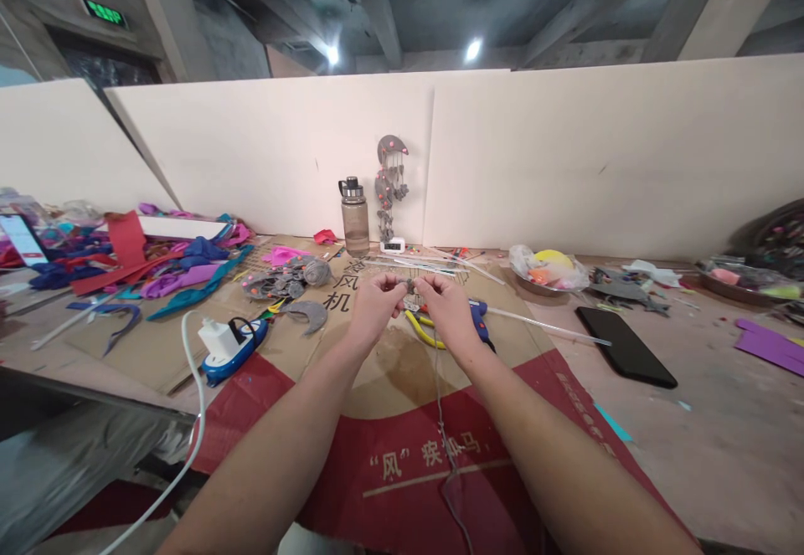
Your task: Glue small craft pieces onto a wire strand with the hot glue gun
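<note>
My left hand (378,302) and my right hand (445,310) meet above the cardboard, fingertips pinched together. Between them is a small grey piece (410,285), mostly hidden by the fingers. A grey cord (447,454) runs down from beneath my right hand over the red part of the cardboard (352,471). Under the hands lies a tool with yellow curved handles (422,331), probably pliers. A blue glue gun (478,314) with a long clear glue stick (546,326) rests just right of my right hand.
Left are a grey felt crescent (306,316), a ball of grey yarn (316,271) and a blue power strip (235,352) with a white cable. A bottle (355,218), clock (393,245) and hanging grey moon ornament (392,174) stand behind. A black phone (625,346) lies right.
</note>
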### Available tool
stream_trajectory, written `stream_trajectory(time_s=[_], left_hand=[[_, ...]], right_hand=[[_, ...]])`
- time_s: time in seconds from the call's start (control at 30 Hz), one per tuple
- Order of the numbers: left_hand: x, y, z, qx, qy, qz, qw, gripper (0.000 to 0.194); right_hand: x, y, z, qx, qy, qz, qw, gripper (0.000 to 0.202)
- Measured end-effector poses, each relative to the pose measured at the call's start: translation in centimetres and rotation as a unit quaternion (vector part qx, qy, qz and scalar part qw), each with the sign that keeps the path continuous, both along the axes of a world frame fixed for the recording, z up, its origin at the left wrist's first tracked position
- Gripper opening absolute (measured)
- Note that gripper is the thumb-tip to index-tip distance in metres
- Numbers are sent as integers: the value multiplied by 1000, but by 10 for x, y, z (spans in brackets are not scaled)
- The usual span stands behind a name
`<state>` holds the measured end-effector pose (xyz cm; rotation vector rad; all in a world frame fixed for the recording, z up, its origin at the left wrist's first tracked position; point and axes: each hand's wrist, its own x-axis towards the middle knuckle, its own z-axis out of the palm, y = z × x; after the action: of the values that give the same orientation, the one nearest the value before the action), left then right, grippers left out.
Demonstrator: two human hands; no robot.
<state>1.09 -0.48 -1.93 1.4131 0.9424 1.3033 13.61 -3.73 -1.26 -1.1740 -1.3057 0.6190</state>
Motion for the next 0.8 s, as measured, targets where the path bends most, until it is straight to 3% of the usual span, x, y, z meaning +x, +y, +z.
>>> stream_trajectory(time_s=[0.43, 0.8], left_hand=[[3, -6, 5, -21, -31, -22, 999, 15], [5, -9, 8, -34, -43, -43, 998, 17]], right_hand=[[-4, -3, 2, 2, 16, -56, 998, 18], [-4, -2, -2, 46, -51, -104, 992, 13]])
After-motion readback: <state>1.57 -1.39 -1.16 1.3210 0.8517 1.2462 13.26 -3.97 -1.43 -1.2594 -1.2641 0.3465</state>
